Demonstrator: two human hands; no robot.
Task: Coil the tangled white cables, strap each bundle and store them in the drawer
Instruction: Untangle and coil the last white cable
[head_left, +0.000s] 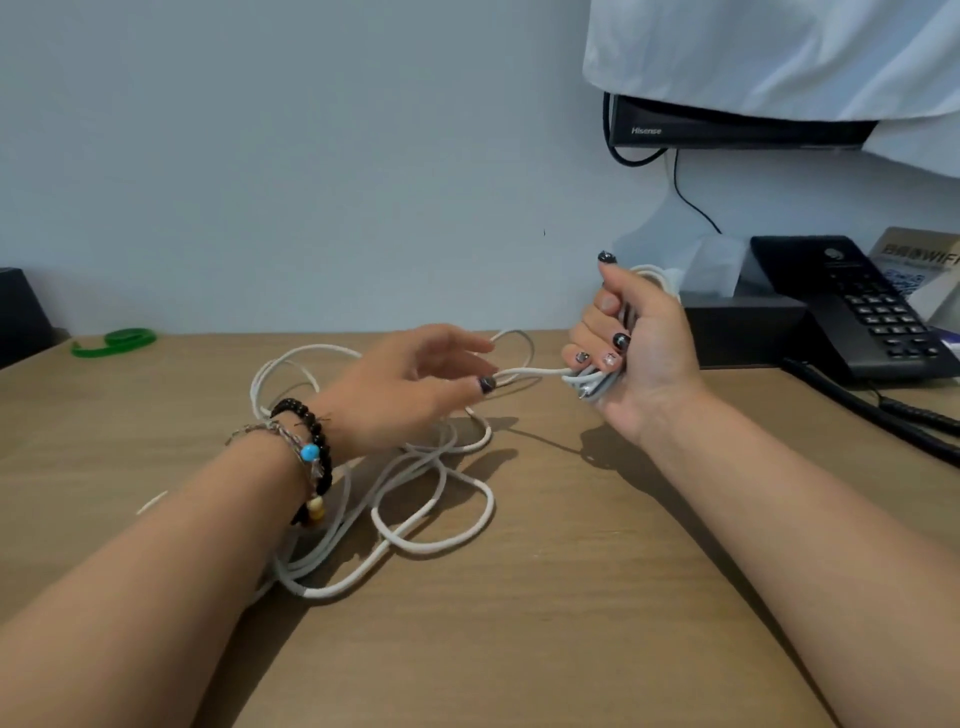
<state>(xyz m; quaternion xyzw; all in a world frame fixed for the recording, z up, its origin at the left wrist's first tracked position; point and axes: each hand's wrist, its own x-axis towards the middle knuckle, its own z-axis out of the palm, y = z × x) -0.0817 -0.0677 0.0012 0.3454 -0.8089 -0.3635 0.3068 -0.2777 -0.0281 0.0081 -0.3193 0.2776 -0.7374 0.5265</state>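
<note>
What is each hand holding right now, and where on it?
The right hand grips a coiled bundle of white cable around its loops. The left hand pinches the strand leading into that bundle.

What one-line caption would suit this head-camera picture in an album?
Right hand grips a half-wound coil while the left hand feeds white cable from the desk.

The person is wearing no sleeves; both forearms are showing bare. Just behind the left hand (395, 395), the wrist is carrying a black bead bracelet (311, 431) and a thin braided bracelet (291, 441) with a turquoise bead. The right hand (634, 343) is showing dark, patterned nail polish, as is the left.
</note>
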